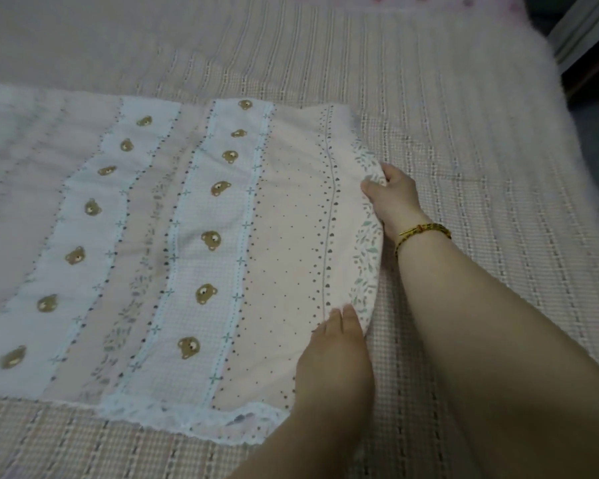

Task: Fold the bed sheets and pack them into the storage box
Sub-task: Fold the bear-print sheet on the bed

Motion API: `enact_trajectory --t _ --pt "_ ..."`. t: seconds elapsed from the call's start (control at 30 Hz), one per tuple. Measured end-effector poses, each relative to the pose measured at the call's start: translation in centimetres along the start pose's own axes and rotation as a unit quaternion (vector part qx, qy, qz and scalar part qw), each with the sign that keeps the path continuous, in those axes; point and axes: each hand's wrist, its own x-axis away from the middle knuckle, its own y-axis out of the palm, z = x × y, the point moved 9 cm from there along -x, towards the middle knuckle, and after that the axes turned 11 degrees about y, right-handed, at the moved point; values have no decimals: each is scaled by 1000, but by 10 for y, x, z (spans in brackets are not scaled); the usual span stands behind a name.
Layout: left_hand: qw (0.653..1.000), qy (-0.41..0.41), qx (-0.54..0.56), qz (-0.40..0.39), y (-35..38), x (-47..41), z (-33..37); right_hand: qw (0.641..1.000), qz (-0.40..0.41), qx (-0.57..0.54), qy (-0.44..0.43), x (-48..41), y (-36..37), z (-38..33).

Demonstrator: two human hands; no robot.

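Note:
A pale pink and white bed sheet (194,257) printed with bear faces, dots and leaves lies partly folded on the bed, with a lace hem along its near edge. My right hand (393,198) grips the sheet's right folded edge, thumb on top and fingers curled underneath. A gold bracelet circles that wrist. My left hand (336,344) rests flat on the sheet near its right edge, closer to me, fingers straight and pressing down. No storage box is in view.
The sheet lies on a beige checked bed cover (464,140) that fills most of the view. The bed's right edge (564,95) drops to a dark floor at the upper right. A pink patterned pillow edge (429,1) shows at the top.

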Motion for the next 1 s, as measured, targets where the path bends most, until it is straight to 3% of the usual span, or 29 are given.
enact_trajectory --t 0.13,0.27,0.4,0.57,0.67,1.0 --pt "992 87 11 -85 47 3 61 997 58 -1 44 17 -96 23" --pt "984 48 40 -166 88 0 58 985 98 -10 140 22 -153 85" --pt "989 48 41 -133 80 -5 40 975 70 -72 200 2 -146 116" --pt "993 79 68 -56 32 -1 13 984 56 -46 164 -32 -115 78" --pt "993 82 83 28 -11 1 -3 983 99 -23 153 -32 -108 52" --pt "966 63 215 130 -118 40 -73 996 86 -13 -14 13 -3 -88"
